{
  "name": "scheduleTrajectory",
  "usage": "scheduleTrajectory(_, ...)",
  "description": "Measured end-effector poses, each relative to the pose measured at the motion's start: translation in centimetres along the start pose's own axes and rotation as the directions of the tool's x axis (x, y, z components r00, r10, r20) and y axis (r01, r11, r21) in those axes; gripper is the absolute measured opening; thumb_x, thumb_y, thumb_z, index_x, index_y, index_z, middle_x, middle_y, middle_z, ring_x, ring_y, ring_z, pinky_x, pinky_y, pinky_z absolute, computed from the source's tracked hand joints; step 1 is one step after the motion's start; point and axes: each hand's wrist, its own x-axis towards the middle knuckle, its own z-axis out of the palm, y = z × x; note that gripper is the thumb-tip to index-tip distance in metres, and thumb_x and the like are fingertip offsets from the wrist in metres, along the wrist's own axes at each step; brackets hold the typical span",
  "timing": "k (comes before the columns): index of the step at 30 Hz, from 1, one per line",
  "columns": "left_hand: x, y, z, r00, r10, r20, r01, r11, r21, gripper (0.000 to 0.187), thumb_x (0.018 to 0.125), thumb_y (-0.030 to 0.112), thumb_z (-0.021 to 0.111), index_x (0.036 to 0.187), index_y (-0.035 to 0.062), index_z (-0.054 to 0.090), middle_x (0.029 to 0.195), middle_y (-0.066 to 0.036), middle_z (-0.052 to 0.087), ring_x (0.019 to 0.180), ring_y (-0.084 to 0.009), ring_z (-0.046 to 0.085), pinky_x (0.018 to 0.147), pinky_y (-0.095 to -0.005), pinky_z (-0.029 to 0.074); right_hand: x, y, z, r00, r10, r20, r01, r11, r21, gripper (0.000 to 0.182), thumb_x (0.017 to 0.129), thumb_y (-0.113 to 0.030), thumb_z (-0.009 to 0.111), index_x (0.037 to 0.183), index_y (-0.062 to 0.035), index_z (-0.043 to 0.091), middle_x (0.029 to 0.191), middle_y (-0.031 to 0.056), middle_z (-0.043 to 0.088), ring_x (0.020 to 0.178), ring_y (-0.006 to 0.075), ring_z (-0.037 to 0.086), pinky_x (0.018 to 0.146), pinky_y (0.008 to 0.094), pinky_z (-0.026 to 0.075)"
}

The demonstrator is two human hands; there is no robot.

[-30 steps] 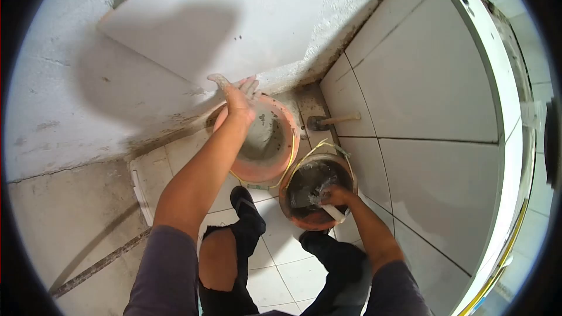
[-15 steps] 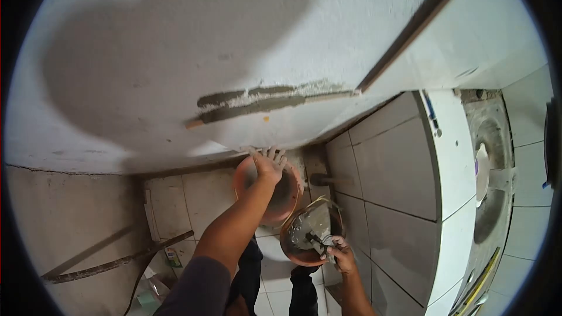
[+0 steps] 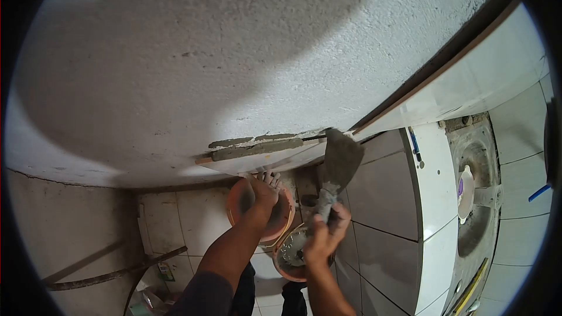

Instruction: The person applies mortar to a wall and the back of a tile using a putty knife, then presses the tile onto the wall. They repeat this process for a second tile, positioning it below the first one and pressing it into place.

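Note:
My right hand (image 3: pixel 329 231) grips the handle of a putty knife (image 3: pixel 343 158), its wide blade grey with mortar. The blade's tip is up at the right end of a mortar strip (image 3: pixel 257 150) along the top edge of a white wall tile (image 3: pixel 281 159). Low against that tile, my left hand (image 3: pixel 266 187) lies with its fingers stretched out and apart. Beneath it stands an orange-brown bucket (image 3: pixel 237 199). A second bucket (image 3: pixel 281 272) with grey wet contents is partly hidden by my right forearm.
A white-tiled counter (image 3: pixel 436 187) stands at the right, with a blue-handled tool (image 3: pixel 415 143) on it and a pale bowl (image 3: pixel 466 193) in the basin. A dark bar (image 3: pixel 117 275) crosses the lower left. Rough white wall (image 3: pixel 263 52) rises above the tile.
My right hand has lifted the putty knife from the smaller bucket up to the mortar strip. The left hand stays at the tile. The view has shifted closer to the wall.

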Motion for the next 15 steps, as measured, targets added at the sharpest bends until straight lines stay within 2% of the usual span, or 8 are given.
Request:
scheduleTrajectory(1,-0.2,0.1,0.2,1.000,0.000,0.002,0.000,1.000,0.000,0.098,0.065,0.086,0.024,0.138,0.0203,0.026,0.138,-0.004,0.033,0.123,-0.0288,0.035,0.103,-0.0419,0.018,-0.4,0.7,1.0,0.993,-0.114,-0.026,0.110,0.987,-0.121,0.032,0.079,-0.001,0.047,0.111,-0.0031,0.040,0.109,0.0145,0.044,0.090,0.0208,0.050,0.076,0.0295,0.044)
scheduleTrajectory(2,-0.5,0.2,0.4,1.000,-0.019,0.008,0.019,0.999,-0.027,0.098,0.065,0.086,0.024,0.138,0.0207,0.025,0.139,-0.004,0.032,0.123,-0.0278,0.035,0.103,-0.0409,0.018,-0.4,1.0,1.9,0.970,-0.236,0.057,0.242,0.963,-0.120,0.036,0.079,0.003,0.053,0.113,-0.0039,0.040,0.114,0.0154,0.039,0.100,0.0222,0.044,0.085,0.0311,0.037)
scheduleTrajectory(3,-0.5,0.3,0.3,0.999,-0.037,0.013,0.038,0.998,-0.053,0.099,0.064,0.087,0.024,0.138,0.0210,0.025,0.140,-0.004,0.032,0.123,-0.0269,0.034,0.103,-0.0400,0.019,-0.5,1.6,2.5,0.970,-0.235,0.054,0.240,0.963,-0.119,0.036,0.079,0.003,0.053,0.113,-0.0039,0.040,0.114,0.0154,0.039,0.100,0.0222,0.044,0.085,0.0311,0.037)
scheduleTrajectory(5,0.0,0.4,-0.4,0.997,-0.043,0.059,0.046,0.998,-0.041,0.099,0.065,0.086,0.024,0.139,0.0208,0.025,0.140,-0.004,0.031,0.124,-0.0270,0.034,0.103,-0.0400,0.019,-0.9,2.9,3.4,0.938,-0.332,0.101,0.347,0.890,-0.297,0.044,0.076,0.004,0.060,0.114,-0.0048,0.041,0.112,0.0165,0.040,0.100,0.0237,0.044,0.087,0.0331,0.035)
scheduleTrajectory(7,-0.4,0.7,-0.4,0.993,-0.052,0.102,0.056,0.998,-0.034,0.099,0.065,0.086,0.024,0.139,0.0205,0.024,0.140,-0.004,0.030,0.124,-0.0272,0.033,0.103,-0.0399,0.019,-0.6,2.7,3.9,0.943,-0.321,0.093,0.334,0.892,-0.304,0.044,0.072,0.004,0.066,0.110,-0.0047,0.044,0.109,0.0178,0.042,0.098,0.0250,0.045,0.085,0.0331,0.037)
scheduleTrajectory(9,-0.9,0.6,-0.2,0.993,-0.013,0.115,0.006,0.998,0.059,0.099,0.066,0.086,0.023,0.139,0.0192,0.024,0.141,-0.005,0.029,0.126,-0.0284,0.031,0.104,-0.0410,0.018,-0.1,2.2,4.0,0.921,-0.378,0.089,0.383,0.843,-0.378,0.038,0.068,-0.002,0.073,0.100,-0.0020,0.052,0.098,0.0188,0.047,0.086,0.0288,0.053,0.069,0.0342,0.045)
scheduleTrajectory(13,-0.9,0.8,-0.1,0.999,-0.033,0.044,0.031,0.999,0.037,0.097,0.068,0.084,0.022,0.139,0.0181,0.024,0.142,-0.005,0.028,0.127,-0.0294,0.029,0.105,-0.0419,0.016,0.3,-0.4,2.3,0.913,-0.380,0.147,0.406,0.809,-0.425,0.036,0.066,-0.002,0.074,0.095,-0.0016,0.054,0.092,0.0176,0.050,0.084,0.0281,0.055,0.067,0.0330,0.045)
scheduleTrajectory(15,-0.9,0.8,0.1,0.996,-0.041,0.075,0.042,0.999,-0.020,0.093,0.071,0.082,0.023,0.139,0.0176,0.023,0.142,-0.006,0.028,0.128,-0.0301,0.029,0.105,-0.0427,0.015,0.4,-3.7,1.3,0.952,-0.247,0.183,0.307,0.800,-0.515,0.033,0.064,-0.001,0.074,0.091,-0.0010,0.056,0.087,0.0171,0.052,0.079,0.0281,0.056,0.065,0.0329,0.046)
